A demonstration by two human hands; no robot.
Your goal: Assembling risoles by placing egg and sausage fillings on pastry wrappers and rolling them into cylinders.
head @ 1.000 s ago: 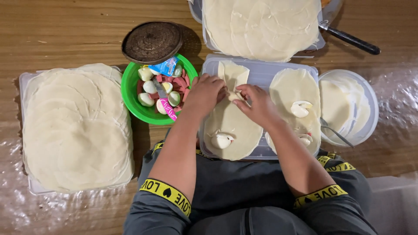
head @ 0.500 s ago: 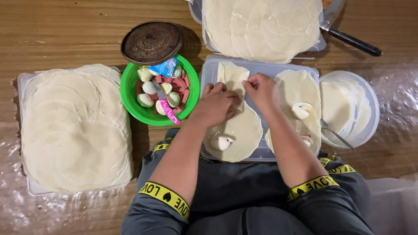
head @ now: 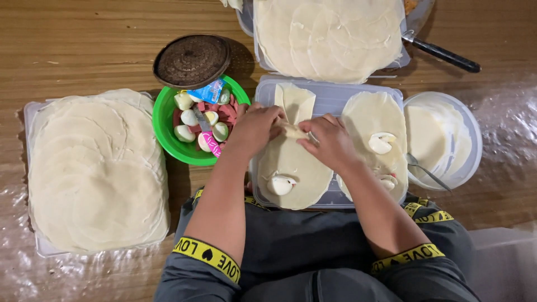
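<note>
head view: left hand (head: 254,128) and right hand (head: 330,140) both pinched closed on a folded wrapper (head: 293,131) over the clear tray (head: 330,95).

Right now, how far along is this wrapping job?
Early, it seems. No finished rolls show. Both hands, left hand and right hand, fold one wrapper on the clear tray. A second wrapper already carries egg pieces, unfolded. The green bowl holds fillings, and large wrapper stacks remain.
</note>
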